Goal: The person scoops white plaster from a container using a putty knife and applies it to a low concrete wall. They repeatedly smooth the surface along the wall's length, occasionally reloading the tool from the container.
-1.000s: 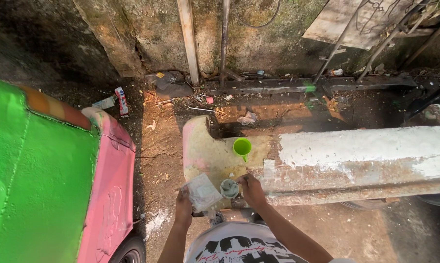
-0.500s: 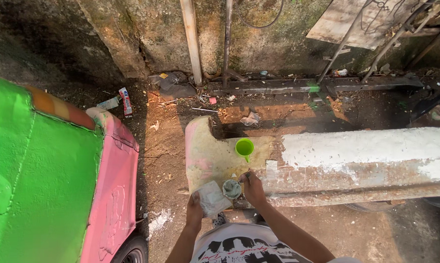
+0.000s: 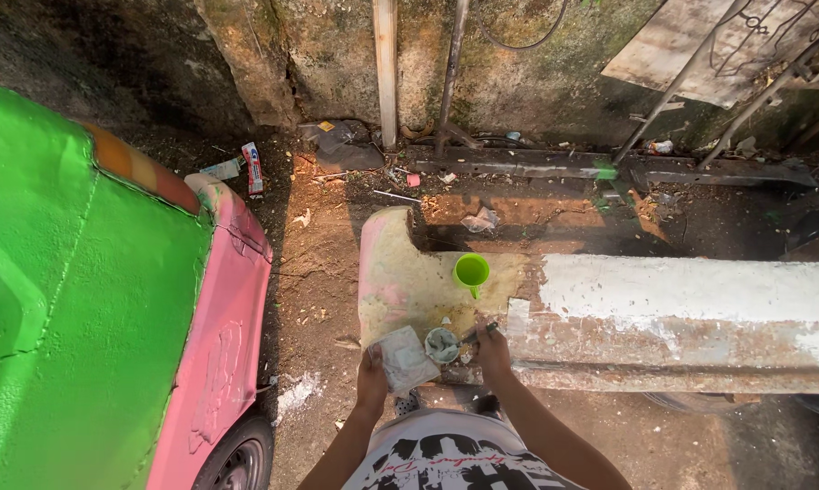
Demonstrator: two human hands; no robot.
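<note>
A flat, pale grey pad [image 3: 406,358], smeared with dried filler or paint, is being held in the left hand [image 3: 371,374], the grip closed on its near edge with the thumb on top. A thin dark tool [image 3: 478,333], seemingly a small knife or brush handle, is being pinched in the right hand [image 3: 494,349]; that grip is closed too, though the working tip is too small to be made out. Between the two hands a small round tin [image 3: 442,345] of greyish paste is being kept, just beside the pad and touching or nearly touching it.

As a judgement, the paste is being taken up or mixed, and the step is best done with the pad held level, the tool dipped shallowly, and the tin steadied so it is not being nudged off the edge.

All of this is being carried on a worn, yellowish-pink panel [image 3: 400,281] serving as the table, its surface being mottled and patchy. A bright green cup [image 3: 471,270] is standing farther back on it, well apart from the hands. A long white, rust-streaked beam [image 3: 691,299] is lying to the right, and a green and pink vehicle body [image 3: 83,299] is standing to the left over bare dirt ground [image 3: 314,263] strewn with litter.
</note>
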